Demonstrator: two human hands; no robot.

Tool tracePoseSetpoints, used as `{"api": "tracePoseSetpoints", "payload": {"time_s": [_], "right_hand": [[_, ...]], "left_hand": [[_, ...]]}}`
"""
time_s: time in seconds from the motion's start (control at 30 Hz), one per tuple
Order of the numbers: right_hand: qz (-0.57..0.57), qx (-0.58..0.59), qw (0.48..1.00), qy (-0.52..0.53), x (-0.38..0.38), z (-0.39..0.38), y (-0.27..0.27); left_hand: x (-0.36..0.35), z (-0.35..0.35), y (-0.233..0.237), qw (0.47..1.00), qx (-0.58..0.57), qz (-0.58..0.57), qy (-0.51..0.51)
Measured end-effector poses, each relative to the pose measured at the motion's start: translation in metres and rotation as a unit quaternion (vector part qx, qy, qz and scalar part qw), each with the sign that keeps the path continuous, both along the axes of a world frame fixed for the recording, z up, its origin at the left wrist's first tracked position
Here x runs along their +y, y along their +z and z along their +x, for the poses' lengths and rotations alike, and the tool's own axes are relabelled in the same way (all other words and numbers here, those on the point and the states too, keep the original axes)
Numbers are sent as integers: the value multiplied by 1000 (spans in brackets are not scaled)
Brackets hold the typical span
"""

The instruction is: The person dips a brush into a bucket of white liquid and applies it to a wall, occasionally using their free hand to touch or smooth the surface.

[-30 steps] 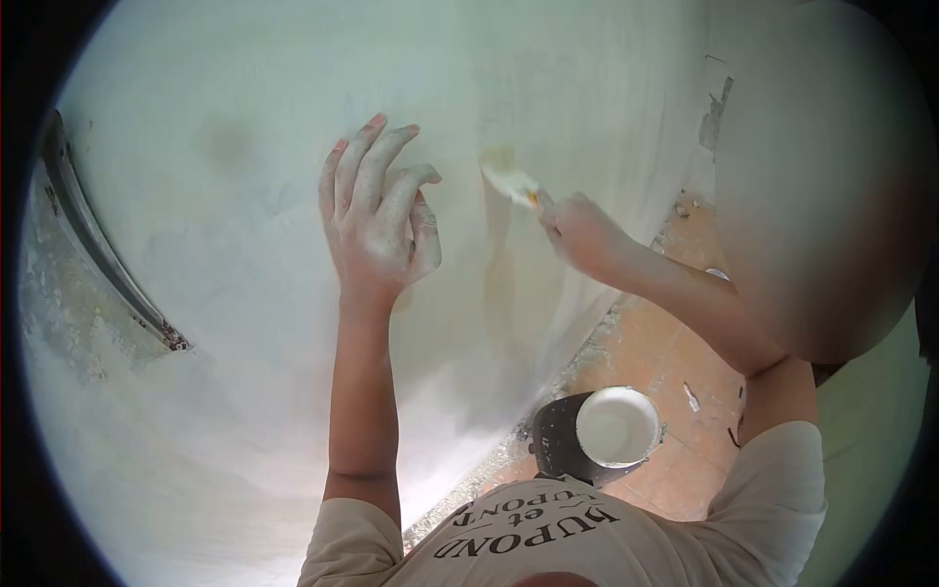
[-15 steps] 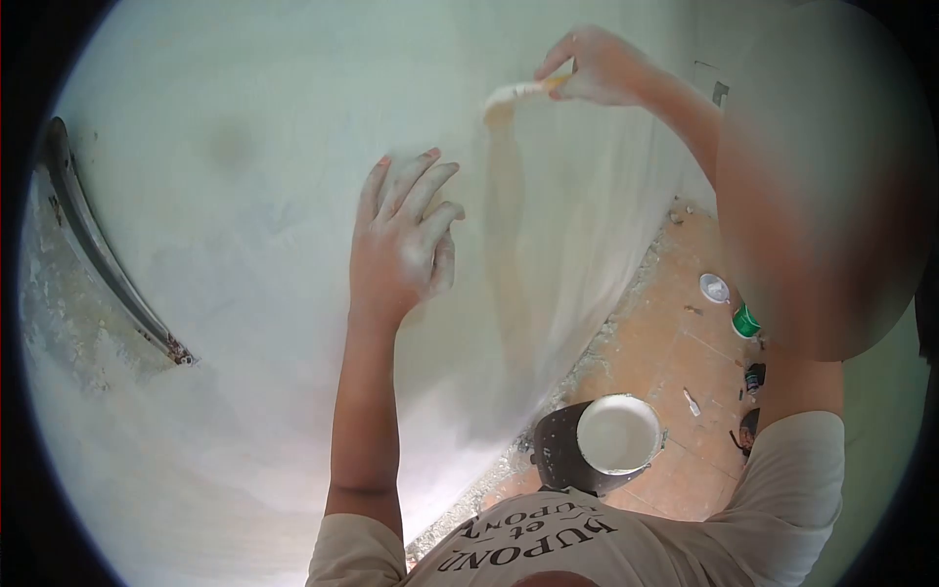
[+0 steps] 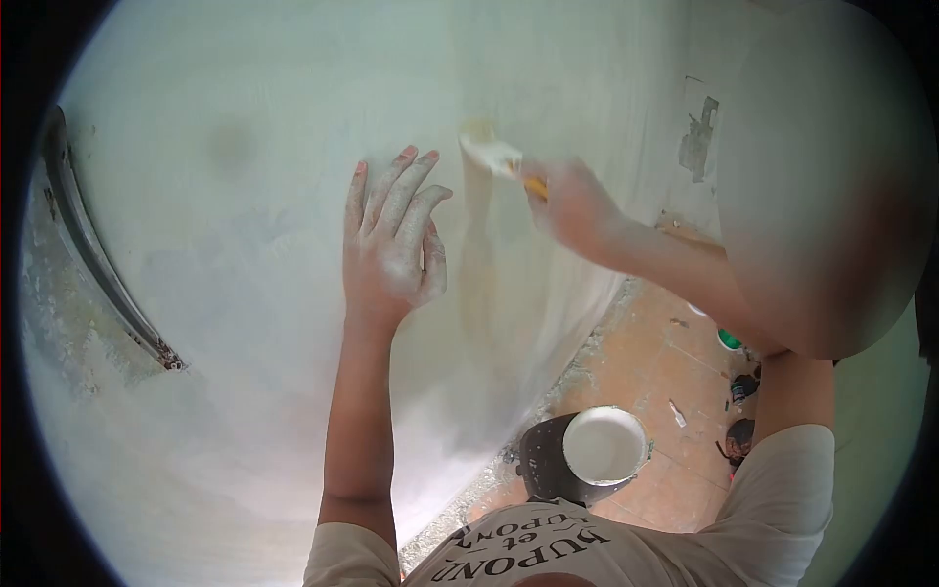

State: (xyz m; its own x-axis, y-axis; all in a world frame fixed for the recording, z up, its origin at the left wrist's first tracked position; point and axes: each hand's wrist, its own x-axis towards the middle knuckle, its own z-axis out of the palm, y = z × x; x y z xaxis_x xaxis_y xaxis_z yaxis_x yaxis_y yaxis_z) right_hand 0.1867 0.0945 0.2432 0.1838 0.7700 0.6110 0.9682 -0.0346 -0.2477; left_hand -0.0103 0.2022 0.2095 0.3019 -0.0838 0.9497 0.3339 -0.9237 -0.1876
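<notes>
My left hand point(image 3: 396, 235), dusted with whitish powder or paint, is raised before the pale wall point(image 3: 264, 293) with its fingers apart and nothing in it. To its right, my right hand point(image 3: 577, 205) grips the yellow handle of a paintbrush point(image 3: 499, 158). The brush's white head points up and left and meets the wall near the top of a darker vertical streak point(image 3: 476, 264). Slight blur covers my right fingers.
Below, a white bucket point(image 3: 604, 445) stands by a dark container point(image 3: 548, 455) on the orange tiled floor point(image 3: 636, 362). A green tub point(image 3: 729, 339) and dark items lie at the right. A curved metal edge point(image 3: 98, 254) runs down the left.
My right hand has moved down with the brush, whose head has shifted down and slightly left. My left hand has shifted slightly left. The view has moved a little.
</notes>
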Motion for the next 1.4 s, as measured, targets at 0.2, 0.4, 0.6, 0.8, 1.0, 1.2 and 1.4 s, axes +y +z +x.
{"api": "tracePoseSetpoints", "payload": {"time_s": [0.2, 0.4, 0.6, 0.8, 1.0, 1.2, 1.4], "right_hand": [[-60, -49, 997, 31, -4, 42, -5], [24, -235, 971, 33, 9, 48, 116], [71, -294, 952, -47, 5, 25, 218], [237, -264, 926, -127, 5, 40, 248], [189, -183, 965, -5, 36, 55, 205], [52, -180, 982, -14, 11, 38, 148], [-53, -297, 952, 43, -3, 53, 165]], "left_hand": [[-1, 7, 5, 1000, -18, 8, -17], [5, 18, 42, 997, -31, 15, -72], [10, 25, 55, 993, -95, 53, -52], [12, 25, 50, 994, -93, 52, -6], [13, 26, 49, 995, -86, 41, -11], [11, 29, 51, 994, -98, 38, 6], [11, 32, 51, 994, -102, 37, 18]]}}
